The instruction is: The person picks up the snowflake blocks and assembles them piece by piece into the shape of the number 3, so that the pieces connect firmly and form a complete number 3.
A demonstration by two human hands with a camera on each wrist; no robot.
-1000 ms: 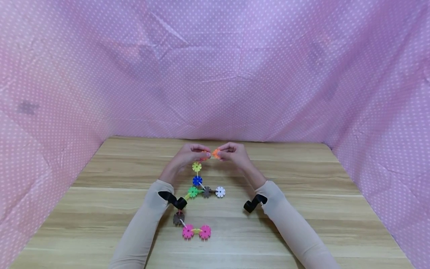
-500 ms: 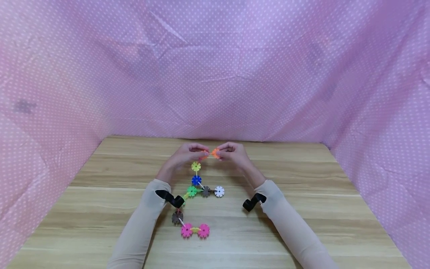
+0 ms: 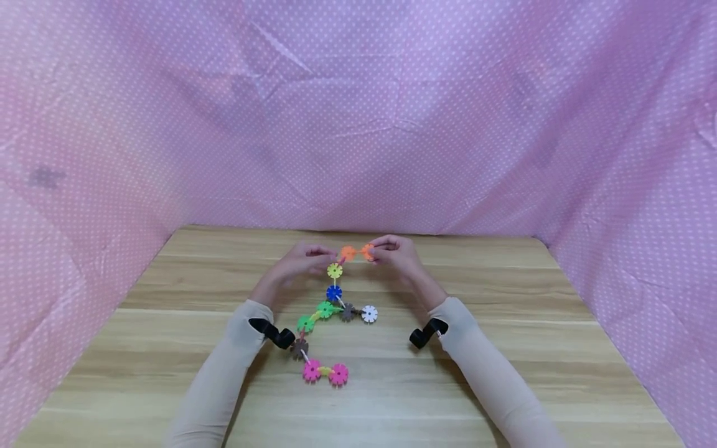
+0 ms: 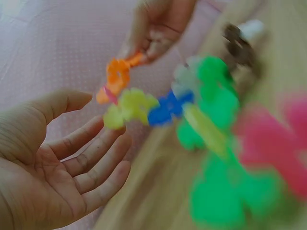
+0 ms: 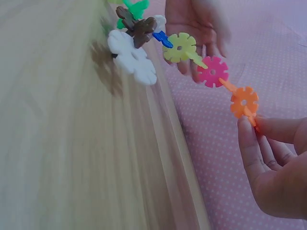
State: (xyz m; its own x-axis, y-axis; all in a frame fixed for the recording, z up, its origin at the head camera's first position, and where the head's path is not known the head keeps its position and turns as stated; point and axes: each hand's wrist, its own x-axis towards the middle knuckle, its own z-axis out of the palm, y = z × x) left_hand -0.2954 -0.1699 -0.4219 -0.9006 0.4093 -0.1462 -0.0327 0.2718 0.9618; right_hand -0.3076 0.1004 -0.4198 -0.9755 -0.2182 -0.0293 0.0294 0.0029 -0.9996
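Note:
A chain of interlocking notched plastic discs (image 3: 334, 292) runs across the table. My right hand (image 3: 399, 254) pinches an orange disc (image 5: 249, 116) at the far end between thumb and fingers. Joined to it is another orange disc (image 5: 244, 102), followed by a pink disc (image 5: 213, 72) and a yellow disc (image 5: 179, 48). My left hand (image 4: 62, 163) lies beside the yellow part of the chain, fingers spread and gripping nothing. In the left wrist view the fingertips are close to the yellow disc (image 4: 136, 104); whether they touch, I cannot tell.
Nearer me the chain continues through green discs (image 3: 305, 323) and a brown disc (image 3: 300, 348) to a pink disc (image 3: 338, 374). A side branch ends in a white disc (image 3: 369, 314). Pink dotted cloth (image 3: 358, 124) surrounds the wooden table (image 3: 476, 386).
My left hand has let go of the chain near the orange disc and drawn back left. The right hand has shifted slightly right, still pinching its disc; the chain has moved slightly away from me.

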